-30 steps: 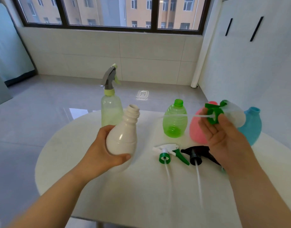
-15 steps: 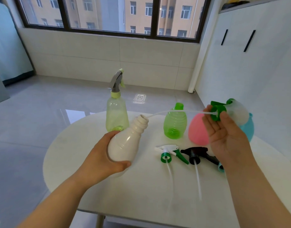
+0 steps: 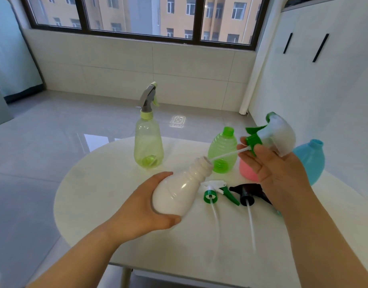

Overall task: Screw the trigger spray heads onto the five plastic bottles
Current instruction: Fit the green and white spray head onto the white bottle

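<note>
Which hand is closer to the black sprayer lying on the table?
Right. The right hand hovers just beside the black sprayer, holding a green-and-white spray head. The left hand is farther left, gripping the white bottle.

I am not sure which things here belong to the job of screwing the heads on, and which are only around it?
Job: white bottle in the left hand; spray head in the right hand; green bottle, pink bottle, blue bottle; green head and black head on the table; yellow bottle, already fitted.
Not the job: window, cupboard.
</note>
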A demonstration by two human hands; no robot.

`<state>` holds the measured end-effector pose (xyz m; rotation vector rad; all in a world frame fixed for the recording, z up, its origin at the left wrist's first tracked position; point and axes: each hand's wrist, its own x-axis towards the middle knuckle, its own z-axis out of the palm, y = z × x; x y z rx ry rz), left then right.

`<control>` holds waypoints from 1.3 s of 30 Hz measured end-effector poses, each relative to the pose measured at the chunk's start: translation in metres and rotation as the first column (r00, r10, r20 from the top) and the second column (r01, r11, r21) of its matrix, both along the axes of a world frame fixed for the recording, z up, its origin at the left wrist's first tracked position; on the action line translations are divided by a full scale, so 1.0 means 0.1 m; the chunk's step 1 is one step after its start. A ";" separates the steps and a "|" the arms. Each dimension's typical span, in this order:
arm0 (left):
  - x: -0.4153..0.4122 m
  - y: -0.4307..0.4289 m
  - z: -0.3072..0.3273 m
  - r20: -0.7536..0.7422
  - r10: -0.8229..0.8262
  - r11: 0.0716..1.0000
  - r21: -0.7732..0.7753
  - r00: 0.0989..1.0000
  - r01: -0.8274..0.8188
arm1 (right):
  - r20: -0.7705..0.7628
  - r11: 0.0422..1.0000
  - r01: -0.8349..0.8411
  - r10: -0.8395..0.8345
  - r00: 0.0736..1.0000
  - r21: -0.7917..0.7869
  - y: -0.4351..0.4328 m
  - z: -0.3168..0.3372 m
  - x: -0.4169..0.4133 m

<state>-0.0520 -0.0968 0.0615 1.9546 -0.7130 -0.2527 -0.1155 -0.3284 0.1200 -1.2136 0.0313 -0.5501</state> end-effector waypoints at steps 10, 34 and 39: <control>-0.10 -0.16 -0.09 -0.139 -0.124 0.990 -0.079 0.982 0.114 | -0.198 0.943 -0.186 0.134 0.971 -0.275 0.25 -0.11 0.05; -0.21 -0.40 -0.34 0.085 0.269 0.962 -0.067 0.959 -0.263 | -0.327 0.947 -0.150 0.051 0.944 -0.285 0.64 -0.22 0.33; -0.16 -0.39 -0.33 0.057 0.244 0.968 -0.072 0.968 -0.239 | -0.275 0.923 -0.264 0.186 0.943 -0.280 0.71 -0.24 0.30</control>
